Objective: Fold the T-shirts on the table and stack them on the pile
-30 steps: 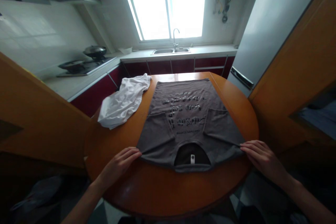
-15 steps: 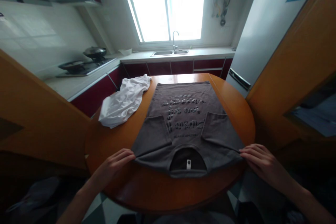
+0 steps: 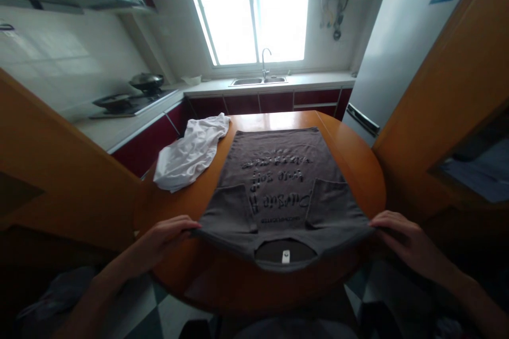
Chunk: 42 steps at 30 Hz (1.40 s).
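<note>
Shoulders of the grey shirt (image 3: pixel 283 190) have lifted, left hand (image 3: pixel 170 231) and right hand (image 3: pixel 398 228) each pinching a corner; the rest lies on the bench (image 3: pixel 353 153). Apparently straightening; next needs even tension.

The left hand (image 3: pixel 173 233) and the right hand (image 3: pixel 401 233) each pinch a folded shoulder corner of a dark grey T-shirt (image 3: pixel 233 161). The T-shirt lies over a brown wooden table (image 3: pixel 352 151) with rounded ends. Its collar is turned to the person, so the dark lettering (image 3: pixel 280 177) appears upside down, and both short sleeves are folded inward upon the front. Between the hands, the near edge sags in a curve; inside the collar a small white label (image 3: pixel 286 257) is visible. A crumpled white cloth (image 3: pixel 193 153) lies on the table at the left of the T-shirt. Behind the table, a curved faucet (image 3: pixel 264 61) stands at a double sink (image 3: pixel 247 81), under a bright window (image 3: pixel 230 10).
</note>
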Tool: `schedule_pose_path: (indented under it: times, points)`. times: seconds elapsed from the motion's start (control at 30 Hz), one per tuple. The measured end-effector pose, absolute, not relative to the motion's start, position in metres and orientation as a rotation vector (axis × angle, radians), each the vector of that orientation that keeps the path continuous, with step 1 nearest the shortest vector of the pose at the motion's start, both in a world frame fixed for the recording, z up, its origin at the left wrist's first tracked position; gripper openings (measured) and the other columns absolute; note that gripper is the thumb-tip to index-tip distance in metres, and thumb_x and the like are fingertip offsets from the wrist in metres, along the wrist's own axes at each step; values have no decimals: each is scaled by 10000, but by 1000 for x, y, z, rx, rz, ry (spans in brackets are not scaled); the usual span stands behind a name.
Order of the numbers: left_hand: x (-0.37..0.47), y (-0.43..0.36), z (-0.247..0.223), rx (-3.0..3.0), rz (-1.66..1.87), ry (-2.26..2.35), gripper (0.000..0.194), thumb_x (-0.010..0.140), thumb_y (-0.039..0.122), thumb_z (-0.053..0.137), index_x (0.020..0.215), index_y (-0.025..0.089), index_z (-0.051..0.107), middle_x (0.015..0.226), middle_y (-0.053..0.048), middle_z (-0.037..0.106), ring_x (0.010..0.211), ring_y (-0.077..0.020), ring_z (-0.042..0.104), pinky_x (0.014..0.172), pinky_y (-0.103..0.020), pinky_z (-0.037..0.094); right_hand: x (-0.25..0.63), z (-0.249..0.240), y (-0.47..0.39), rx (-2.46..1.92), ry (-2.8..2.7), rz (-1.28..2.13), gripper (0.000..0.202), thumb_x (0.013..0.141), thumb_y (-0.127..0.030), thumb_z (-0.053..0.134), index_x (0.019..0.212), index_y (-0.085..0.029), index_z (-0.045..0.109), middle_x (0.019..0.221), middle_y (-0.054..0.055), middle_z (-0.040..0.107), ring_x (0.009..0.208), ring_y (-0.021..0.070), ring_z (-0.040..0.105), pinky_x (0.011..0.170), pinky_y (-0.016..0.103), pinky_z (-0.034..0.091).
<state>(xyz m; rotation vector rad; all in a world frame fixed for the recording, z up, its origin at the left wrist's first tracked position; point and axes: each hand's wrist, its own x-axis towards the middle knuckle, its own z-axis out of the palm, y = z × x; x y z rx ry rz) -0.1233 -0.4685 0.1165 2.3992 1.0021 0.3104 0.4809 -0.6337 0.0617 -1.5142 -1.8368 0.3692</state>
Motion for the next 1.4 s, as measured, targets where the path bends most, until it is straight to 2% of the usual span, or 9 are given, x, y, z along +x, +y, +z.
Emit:
schedule_pose_path:
  times: [0.2, 0.3, 0.43, 0.53, 0.77, 0.93, 1.13, 1.3, 1.4]
  points:
    - [-103, -398, 124, 2302, 600, 1192, 378, 894, 508, 606, 1056, 205, 763, 1021, -75, 767, 892, -236, 712, 795, -289, 573, 487, 66, -568, -1614, -1426, 451, 317, 819, -471, 694, 985, -212, 773, 1009, 83, 766, 938, 267, 707, 835, 359, 567]
    - [-92, -362, 112, 2217, 719, 1318, 461, 823, 584, 644, 1034, 193, 766, 995, -79, 780, 885, -253, 716, 798, -311, 573, 493, 62, -528, -1631, -1253, 497, 359, 747, -485, 727, 942, -187, 774, 950, 90, 772, 858, 260, 712, 760, 348, 562]
    - [-77, -329, 84, 2092, 733, 1393, 507, 756, 628, 660, 986, 189, 769, 911, -67, 788, 812, -248, 722, 723, -311, 570, 495, 44, -488, -1658, -1127, 620, 376, 629, -490, 768, 813, -162, 764, 836, 100, 770, 771, 249, 704, 694, 333, 545]
    - [-71, -317, 66, 2052, 672, 1388, 495, 714, 630, 690, 921, 189, 777, 873, -66, 789, 784, -246, 723, 715, -315, 566, 495, 29, -474, -1701, -1114, 698, 364, 586, -490, 779, 742, -162, 754, 771, 100, 763, 727, 244, 693, 660, 329, 532]
    - [-73, -299, 72, 1987, 783, 1372, 471, 706, 614, 725, 914, 196, 785, 932, -61, 788, 883, -252, 724, 803, -326, 575, 517, 35, -460, -1679, -1153, 719, 387, 609, -503, 808, 793, -164, 772, 830, 101, 770, 778, 247, 706, 711, 334, 547]
    - [-60, -269, 75, 1960, 921, 1424, 485, 717, 594, 710, 964, 181, 769, 930, -68, 785, 853, -244, 723, 759, -321, 571, 527, 45, -425, -1656, -1107, 615, 362, 610, -468, 817, 812, -172, 773, 849, 97, 773, 784, 233, 696, 710, 319, 542]
    - [-48, -248, 49, 1962, 792, 1557, 387, 669, 550, 721, 855, 215, 773, 825, -58, 780, 777, -257, 728, 706, -312, 560, 521, 23, -394, -1722, -1029, 712, 270, 612, -395, 814, 728, -160, 749, 768, 94, 757, 705, 212, 679, 642, 297, 522]
    - [-53, -238, 39, 1993, 921, 1515, 411, 745, 541, 659, 951, 197, 747, 951, -69, 783, 884, -250, 728, 803, -313, 557, 532, 23, -381, -1645, -1053, 710, 296, 625, -392, 816, 800, -159, 764, 834, 98, 769, 737, 205, 687, 680, 296, 538]
    - [-51, -236, 36, 2015, 938, 1534, 375, 762, 509, 648, 948, 197, 740, 949, -73, 781, 885, -244, 726, 832, -318, 558, 531, 26, -370, -1644, -1062, 688, 287, 618, -386, 824, 772, -154, 754, 789, 89, 760, 701, 192, 673, 670, 296, 537]
